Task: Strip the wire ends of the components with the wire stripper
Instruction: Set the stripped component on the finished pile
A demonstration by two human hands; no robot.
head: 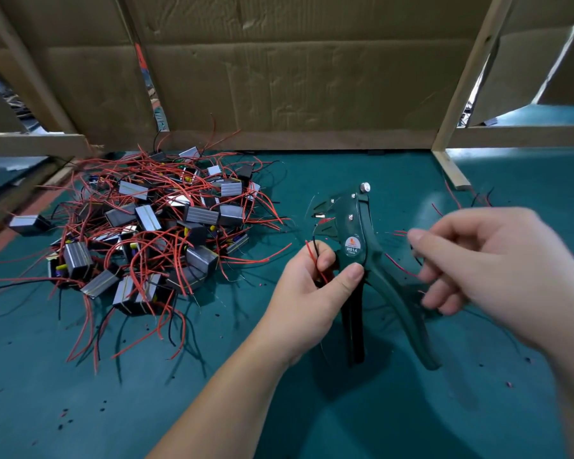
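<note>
Two wires (pixel 314 256) pinched upright in left hand (pixel 307 293), right hand (pixel 497 273) blurred, grip unclear.

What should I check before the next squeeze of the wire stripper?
1. Wires pinched in left hand: ok, red wire and black wire both held.
2. Wire ends seated in stripper head: not ok, they stand short of it.
3. Wire stripper in a working grip: not ok, handles free.
4. Right hand on handles: not ok, blurred, hovering above.
5. Component pile out of the way: ok.
</note>
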